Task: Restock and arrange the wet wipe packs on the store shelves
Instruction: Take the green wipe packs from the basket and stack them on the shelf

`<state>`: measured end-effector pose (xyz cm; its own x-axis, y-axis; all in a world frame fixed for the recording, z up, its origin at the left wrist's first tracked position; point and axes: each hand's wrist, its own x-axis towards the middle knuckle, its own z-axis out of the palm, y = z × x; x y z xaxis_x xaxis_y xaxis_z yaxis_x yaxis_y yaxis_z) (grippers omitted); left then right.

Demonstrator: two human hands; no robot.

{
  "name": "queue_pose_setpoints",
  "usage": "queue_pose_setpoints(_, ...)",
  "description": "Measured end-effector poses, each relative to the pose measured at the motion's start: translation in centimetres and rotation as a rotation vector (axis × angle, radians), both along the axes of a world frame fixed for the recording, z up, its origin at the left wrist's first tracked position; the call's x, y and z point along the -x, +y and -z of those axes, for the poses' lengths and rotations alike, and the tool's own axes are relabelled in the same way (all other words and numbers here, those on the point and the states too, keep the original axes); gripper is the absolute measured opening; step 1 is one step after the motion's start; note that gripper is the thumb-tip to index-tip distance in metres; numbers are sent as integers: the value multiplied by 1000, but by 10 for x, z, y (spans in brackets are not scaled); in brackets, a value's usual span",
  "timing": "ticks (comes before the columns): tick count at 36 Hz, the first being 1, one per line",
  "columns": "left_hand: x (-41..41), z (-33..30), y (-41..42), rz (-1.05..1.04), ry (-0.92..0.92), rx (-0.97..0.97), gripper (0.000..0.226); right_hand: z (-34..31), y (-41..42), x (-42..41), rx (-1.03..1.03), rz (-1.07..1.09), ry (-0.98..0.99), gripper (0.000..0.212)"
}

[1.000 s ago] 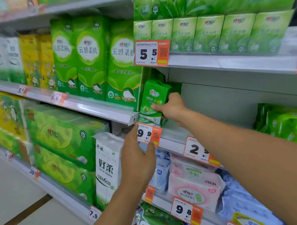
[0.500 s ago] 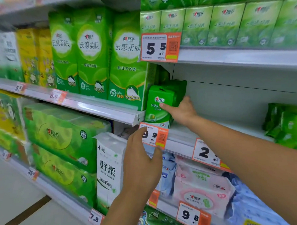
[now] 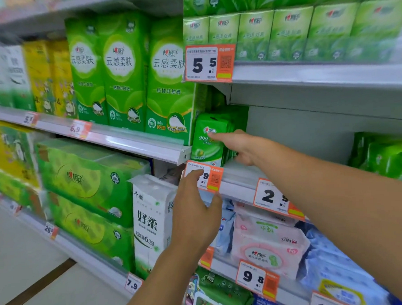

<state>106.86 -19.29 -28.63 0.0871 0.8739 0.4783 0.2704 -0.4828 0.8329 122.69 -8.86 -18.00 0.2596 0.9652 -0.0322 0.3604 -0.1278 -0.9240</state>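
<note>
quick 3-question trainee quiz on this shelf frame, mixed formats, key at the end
1. True or false: the green wet wipe pack stands upright at the left end of its shelf.
2. What does the left hand touch? A) the white tissue pack B) the price tag below the green pack C) the pink wipe pack
3. Fill in: the right hand lies against the pack's ____ side, index finger across its front.

Key
1. True.
2. B, the price tag; fingers at its face, thumb under its lower edge.
3. Right.
</note>
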Motion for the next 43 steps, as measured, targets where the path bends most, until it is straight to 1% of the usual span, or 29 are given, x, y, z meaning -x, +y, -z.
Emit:
queue_pose_setpoints(2,2,3,-1,9,62,-8,54,0,-20,3,-93,27,-45,88)
queue_pose_setpoints(3,3,5,-2,9,101,-8,54,1,-35,4,-181,78,-129,80)
queue_pose_setpoints(5,5,12,-9,19,238,8,49,9,-73,4,-473,225,-358,59)
queue_pose_setpoints(7,4,25,-21,91,506,34,38,38,-122,-1,-799,302,-517,36)
queue_pose_setpoints(8,2,34,-31,169,672,51,34,60,-150,0,-896,297,-529,24)
queue_pose_setpoints(9,0,45,-43,271,852,71,34,85,-181,2,-931,275,-511,16)
queue_pose_setpoints(10,-5,57,-57,382,1031,89,36,113,-211,4,-913,253,-496,14)
queue_pose_setpoints(11,-10,72,-73,486,1180,100,39,145,-237,2,-839,225,-497,18)
queue_pose_setpoints(12,-14,90,-89,569,1291,114,43,180,-261,-2,-708,180,-502,21)
queue_pose_setpoints(14,-14,133,-122,665,1438,199,58,256,-307,-13,-331,74,-531,23)
queue_pose_setpoints(16,-1,183,-156,645,1553,289,86,323,-348,-22,50,-45,-608,23)
queue_pose_setpoints(17,11,205,-173,605,1599,303,103,346,-367,-22,175,-85,-637,23)
queue_pose_setpoints(18,23,225,-186,554,1628,303,119,362,-381,-19,235,-105,-647,28)
queue_pose_setpoints(19,34,240,-198,500,1623,298,129,373,-391,-15,248,-113,-655,36)
queue_pose_setpoints(21,47,258,-210,423,1559,285,135,376,-400,-3,220,-112,-726,49)
queue_pose_setpoints(23,52,260,-214,404,1487,299,130,367,-401,2,146,-61,-817,60)
queue_pose_setpoints(24,51,258,-214,407,1439,316,125,360,-400,2,131,-13,-850,67)
queue_pose_setpoints(25,49,254,-211,414,1385,338,120,354,-397,-2,157,24,-863,76)
queue_pose_setpoints(26,47,251,-207,424,1333,360,115,348,-394,-9,221,45,-835,87)
queue_pose_setpoints(28,40,245,-198,436,1279,376,114,340,-387,-29,400,63,-665,108)
queue_pose_setpoints(29,35,243,-194,447,1282,357,114,340,-385,-40,458,47,-606,115)
queue_pose_setpoints(30,30,242,-191,463,1305,329,113,340,-384,-49,485,3,-612,119)
queue_pose_setpoints(32,18,243,-185,479,1361,270,108,347,-384,-58,495,-107,-723,117)
queue_pose_setpoints(34,7,248,-180,468,1403,232,98,356,-385,-55,520,-132,-735,117)
queue_pose_setpoints(35,3,252,-177,450,1429,215,93,361,-386,-51,514,-109,-720,114)
queue_pose_setpoints(38,0,258,-167,355,1513,143,75,374,-386,-38,457,18,-725,94)
queue_pose_setpoints(41,3,259,-157,316,1552,132,47,377,-389,-31,445,102,-666,93)
queue_pose_setpoints(43,3,257,-152,307,1543,153,34,375,-391,-35,434,122,-582,87)
